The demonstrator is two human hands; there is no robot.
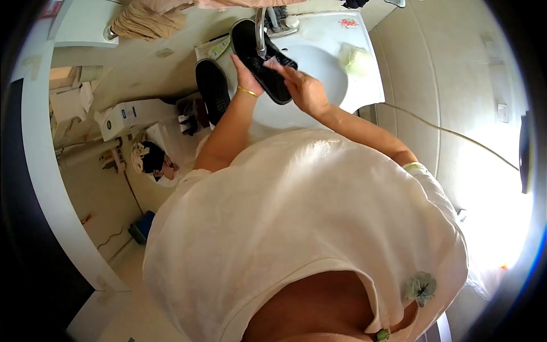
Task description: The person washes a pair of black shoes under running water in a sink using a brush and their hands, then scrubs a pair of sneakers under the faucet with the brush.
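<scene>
A black slipper (277, 85) is tilted under the faucet (261, 34), over the white sink. My left hand (248, 80) grips it along its left edge, the fingers partly hidden behind it. My right hand (307, 94) is closed, its fingertips pressed toward the slipper's inner surface. A small pale pink thing (272, 62) shows at those fingertips; I cannot tell whether it is a cloth or a brush. Left of my left hand, a second black slipper (213, 91) leans by the sink's edge.
The white basin (327, 68) has a pale green mesh-like bundle (356, 60) on its right rim. A green-labelled tube (218, 48) lies behind the second slipper. Brown cloth (148, 23) hangs at upper left. Below it stand a white box (128, 117) and a container of clothes (154, 157).
</scene>
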